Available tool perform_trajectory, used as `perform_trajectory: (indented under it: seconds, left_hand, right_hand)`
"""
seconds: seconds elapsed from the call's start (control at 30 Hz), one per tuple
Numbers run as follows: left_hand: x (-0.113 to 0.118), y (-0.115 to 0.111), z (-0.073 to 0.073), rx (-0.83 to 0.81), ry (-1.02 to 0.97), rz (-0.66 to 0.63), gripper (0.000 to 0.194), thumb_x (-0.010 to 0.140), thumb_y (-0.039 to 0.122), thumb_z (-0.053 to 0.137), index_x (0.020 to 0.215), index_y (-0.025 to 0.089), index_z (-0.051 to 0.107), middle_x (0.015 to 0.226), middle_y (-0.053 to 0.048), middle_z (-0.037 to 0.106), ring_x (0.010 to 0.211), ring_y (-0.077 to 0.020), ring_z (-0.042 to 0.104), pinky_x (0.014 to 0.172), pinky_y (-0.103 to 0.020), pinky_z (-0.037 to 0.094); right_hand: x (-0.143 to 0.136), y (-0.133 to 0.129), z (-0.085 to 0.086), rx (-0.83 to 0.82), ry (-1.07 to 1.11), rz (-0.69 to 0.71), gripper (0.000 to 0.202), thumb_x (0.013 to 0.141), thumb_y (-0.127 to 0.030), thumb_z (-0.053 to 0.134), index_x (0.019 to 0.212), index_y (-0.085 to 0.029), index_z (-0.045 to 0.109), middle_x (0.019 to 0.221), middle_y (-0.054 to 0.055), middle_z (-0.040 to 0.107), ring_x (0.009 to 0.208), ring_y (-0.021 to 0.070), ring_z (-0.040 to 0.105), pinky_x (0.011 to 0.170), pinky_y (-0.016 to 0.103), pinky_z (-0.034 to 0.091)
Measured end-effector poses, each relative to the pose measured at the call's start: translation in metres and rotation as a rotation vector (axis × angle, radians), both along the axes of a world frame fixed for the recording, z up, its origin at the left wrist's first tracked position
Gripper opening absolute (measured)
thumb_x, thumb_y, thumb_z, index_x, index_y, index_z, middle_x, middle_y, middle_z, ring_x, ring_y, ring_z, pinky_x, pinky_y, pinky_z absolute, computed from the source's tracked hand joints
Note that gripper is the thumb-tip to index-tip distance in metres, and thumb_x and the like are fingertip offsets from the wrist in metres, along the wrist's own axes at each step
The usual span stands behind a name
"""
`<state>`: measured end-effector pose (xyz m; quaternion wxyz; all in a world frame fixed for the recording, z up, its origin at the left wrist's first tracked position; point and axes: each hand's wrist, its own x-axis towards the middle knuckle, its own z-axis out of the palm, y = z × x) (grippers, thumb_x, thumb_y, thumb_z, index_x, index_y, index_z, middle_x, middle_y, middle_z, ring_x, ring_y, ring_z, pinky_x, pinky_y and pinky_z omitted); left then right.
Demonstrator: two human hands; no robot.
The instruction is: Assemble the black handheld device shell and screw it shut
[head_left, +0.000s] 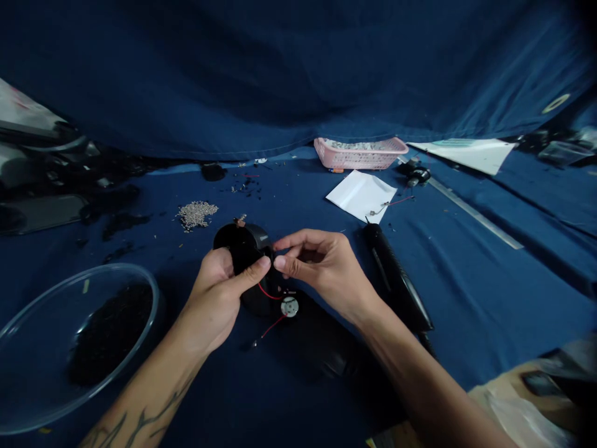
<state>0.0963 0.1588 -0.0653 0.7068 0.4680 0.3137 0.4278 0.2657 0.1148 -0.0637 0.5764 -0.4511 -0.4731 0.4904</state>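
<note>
My left hand [221, 295] is closed around a dark, rounded plastic housing [240, 239], its thumb pressed along the near side. At the housing's right edge, the thumb and fingers of my right hand [321, 264] are pinched together; whatever small thing lies between them is hidden. A red wire [268, 292] curves down from the housing. Just below my hands sits a small round motor [290, 307] with a silver face, and another thin red lead runs from it to the lower left. Dark parts beneath it blend into shadow.
A black handheld power screwdriver [396, 274] lies right of my right forearm. Farther back are white paper [361, 194], a pink basket [364, 155] and a metal ruler [476, 213]. To the left are a pile of small screws [198, 214] and a clear tub [152, 286] holding black pieces.
</note>
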Motion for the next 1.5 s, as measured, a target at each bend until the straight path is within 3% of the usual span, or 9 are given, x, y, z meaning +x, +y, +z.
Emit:
perform_trajectory:
  seconds: [0.23, 0.37, 0.6, 0.77, 0.87, 1.0, 1.07, 1.3, 1.5]
  left_hand:
    - [-0.001, -0.004, 0.004, -0.032, 0.030, -0.063, 0.013, 0.079, 0.018, 0.085, 0.086, 0.014, 0.074, 0.085, -0.004, 0.076, 0.078, -0.0176, 0.070, 0.071, -0.025, 0.057]
    - [-0.001, -0.006, 0.012, -0.092, 0.013, -0.073, 0.027, 0.078, 0.018, 0.087, 0.103, 0.013, 0.077, 0.089, -0.007, 0.079, 0.080, -0.0203, 0.075, 0.074, -0.029, 0.062]
    - [-0.005, -0.001, 0.013, -0.224, -0.056, -0.125, 0.039, 0.079, 0.014, 0.086, 0.114, 0.019, 0.070, 0.114, -0.008, 0.078, 0.079, -0.0229, 0.076, 0.065, -0.039, 0.069]
    - [-0.004, 0.003, 0.007, -0.169, -0.003, -0.084, 0.031, 0.076, 0.014, 0.087, 0.104, 0.018, 0.073, 0.095, -0.006, 0.078, 0.070, -0.0176, 0.073, 0.063, -0.031, 0.066]
    - [0.000, 0.002, 0.007, -0.042, 0.048, 0.072, 0.022, 0.076, 0.015, 0.086, 0.095, 0.014, 0.075, 0.089, -0.004, 0.076, 0.070, -0.0162, 0.072, 0.065, -0.026, 0.063]
    - [0.003, -0.001, 0.008, 0.070, 0.101, 0.217, 0.021, 0.077, 0.015, 0.083, 0.097, 0.015, 0.075, 0.093, -0.004, 0.076, 0.084, -0.0195, 0.073, 0.075, -0.026, 0.060]
    - [0.003, -0.003, 0.008, 0.093, 0.116, 0.252, 0.023, 0.077, 0.016, 0.084, 0.098, 0.015, 0.075, 0.098, -0.004, 0.076, 0.089, -0.0199, 0.073, 0.081, -0.027, 0.059]
    - [0.002, -0.002, 0.004, 0.236, 0.210, 0.270, 0.019, 0.083, 0.021, 0.081, 0.100, 0.018, 0.073, 0.103, -0.004, 0.075, 0.101, -0.0198, 0.071, 0.099, -0.030, 0.053]
    - [0.009, -0.009, 0.007, 0.230, 0.212, 0.348, 0.023, 0.080, 0.020, 0.084, 0.099, 0.021, 0.071, 0.100, -0.001, 0.075, 0.095, -0.0190, 0.070, 0.096, -0.031, 0.054]
  right_hand:
    - [0.007, 0.006, 0.003, -0.170, 0.093, 0.149, 0.048, 0.065, -0.036, 0.101, 0.075, -0.015, 0.059, 0.063, 0.001, 0.066, 0.056, 0.0157, 0.069, 0.053, 0.022, 0.055]
    - [0.006, 0.008, 0.007, -0.222, 0.139, 0.162, 0.053, 0.057, -0.037, 0.104, 0.073, -0.015, 0.058, 0.063, 0.001, 0.067, 0.055, 0.0163, 0.069, 0.051, 0.022, 0.057]
    - [0.008, 0.011, 0.005, -0.228, 0.158, 0.130, 0.055, 0.059, -0.038, 0.103, 0.072, -0.016, 0.054, 0.065, 0.004, 0.070, 0.053, 0.0140, 0.066, 0.049, 0.021, 0.053]
    - [0.006, 0.010, 0.003, -0.207, 0.093, 0.116, 0.052, 0.067, -0.042, 0.099, 0.079, -0.016, 0.056, 0.067, 0.005, 0.069, 0.054, 0.0121, 0.061, 0.051, 0.022, 0.050]
    - [-0.006, 0.002, 0.008, -0.128, -0.105, 0.090, 0.041, 0.082, -0.047, 0.087, 0.089, -0.015, 0.064, 0.078, 0.004, 0.068, 0.064, 0.0147, 0.063, 0.060, 0.028, 0.055]
    - [-0.031, -0.014, 0.015, 0.115, -0.709, -0.077, 0.055, 0.066, -0.032, 0.096, 0.106, -0.015, 0.060, 0.106, 0.009, 0.062, 0.096, 0.0247, 0.062, 0.082, 0.039, 0.059]
    - [-0.042, -0.020, 0.016, 0.167, -0.879, -0.151, 0.061, 0.062, -0.030, 0.095, 0.107, -0.015, 0.056, 0.112, 0.011, 0.058, 0.102, 0.0279, 0.060, 0.086, 0.044, 0.059]
    - [-0.055, -0.024, 0.005, 0.235, -1.000, -0.278, 0.067, 0.069, -0.033, 0.082, 0.123, -0.014, 0.049, 0.115, 0.014, 0.054, 0.101, 0.0308, 0.058, 0.083, 0.048, 0.061]
    - [-0.056, -0.021, -0.002, 0.295, -0.922, -0.297, 0.062, 0.070, -0.028, 0.080, 0.120, -0.011, 0.048, 0.110, 0.014, 0.052, 0.101, 0.0307, 0.055, 0.083, 0.047, 0.059]
